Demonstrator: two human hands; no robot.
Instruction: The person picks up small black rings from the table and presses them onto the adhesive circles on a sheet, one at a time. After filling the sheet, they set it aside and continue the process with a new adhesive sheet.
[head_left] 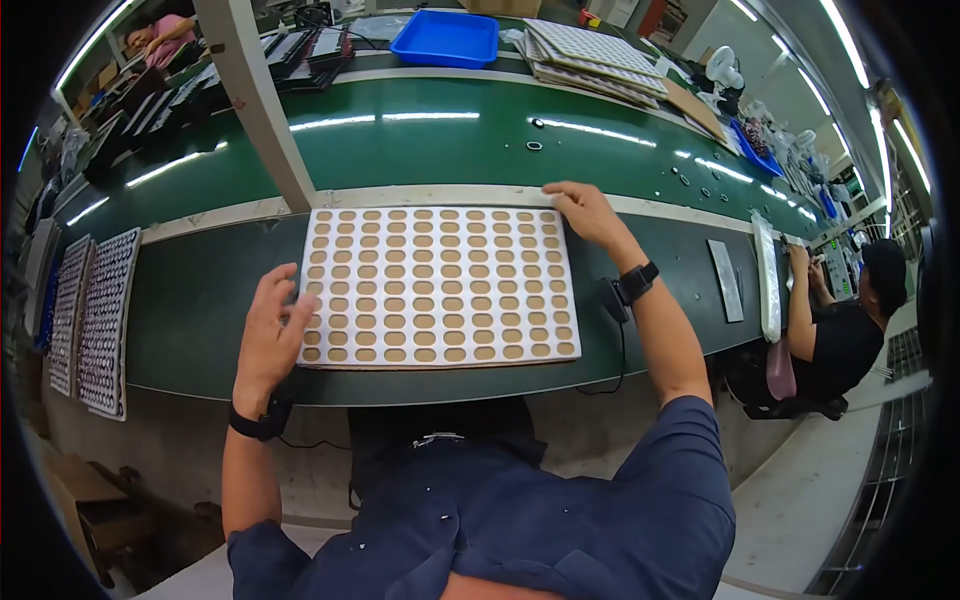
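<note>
In front of me lies a white board (pixel 438 285) with rows of oval cut-outs that show a tan layer beneath. My left hand (pixel 268 325) is at its left edge, fingers apart, the thumb over the lower left cut-outs. At the far right corner is my right hand (pixel 590 214). Its index finger stretches over the pale wooden ledge (pixel 430 195) behind the board, and the thumb sits just below; nothing shows in its grasp. Both wrists wear dark bands, the right one with a black device (pixel 614 299) and cable beside it.
Filled perforated boards (pixel 108 320) lean at the left. Beyond the ledge are a blue tray (pixel 445 40), stacked white boards (pixel 600 55) and scattered black rings (pixel 534 146). A post (pixel 255 100) rises behind the board. On the right are a metal strip (pixel 725 281) and a seated co-worker (pixel 850 330).
</note>
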